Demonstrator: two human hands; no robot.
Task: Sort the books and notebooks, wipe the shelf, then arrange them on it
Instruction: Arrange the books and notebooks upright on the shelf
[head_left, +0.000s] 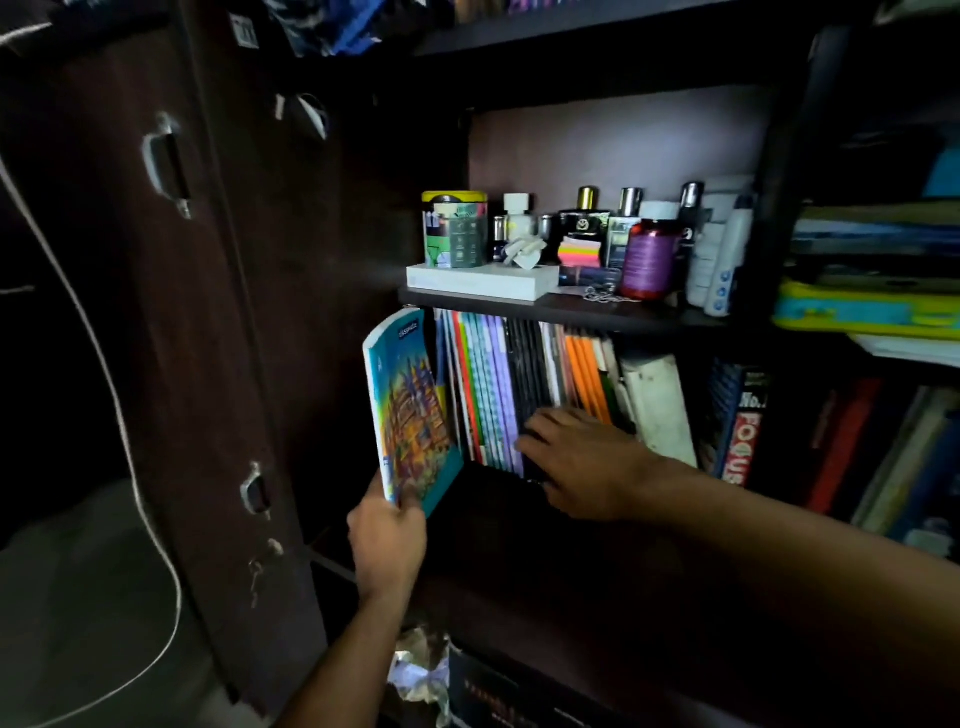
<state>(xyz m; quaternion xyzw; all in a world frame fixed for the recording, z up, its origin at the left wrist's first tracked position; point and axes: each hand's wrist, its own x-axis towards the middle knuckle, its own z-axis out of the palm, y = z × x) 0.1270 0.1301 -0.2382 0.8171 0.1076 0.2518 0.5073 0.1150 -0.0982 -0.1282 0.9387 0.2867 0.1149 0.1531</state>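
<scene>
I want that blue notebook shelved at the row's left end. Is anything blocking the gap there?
Nothing visible blocks it. The left hand holds the blue notebook at the row's left end, while the right hand rests on the spines.

Teal multicoloured notebook (413, 410); purple jar (649, 260).

Dim room: dark brown wooden cupboard door (156, 312) w/ two metal handles stands at left, white cord (122, 415) hanging beside it, pale floor (78, 597) below.
</scene>
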